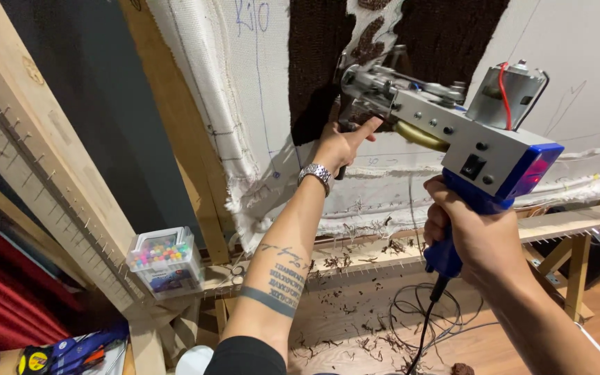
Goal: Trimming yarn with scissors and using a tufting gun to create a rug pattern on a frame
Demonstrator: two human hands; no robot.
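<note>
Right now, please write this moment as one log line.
left hand: front grip of tufting gun | right hand: blue handle | tip: against cloth | brown yarn patch: partly filled

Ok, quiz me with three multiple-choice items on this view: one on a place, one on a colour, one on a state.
1. Where does the clear box of coloured pins sit?
A. on the wooden frame's lower left ledge
B. on the floor
C. on the cloth

2. What colour is the tufting gun's handle?
A. red
B. blue
C. green

3. How is the right hand?
A. open and flat
B. closed round the gun's handle
C. off the gun

Answers:
1 A, it rests on the ledge beside the cloth's corner.
2 B, the grip and rear housing are blue.
3 B, its fingers wrap the handle, while the left hand steadies the front.
</note>
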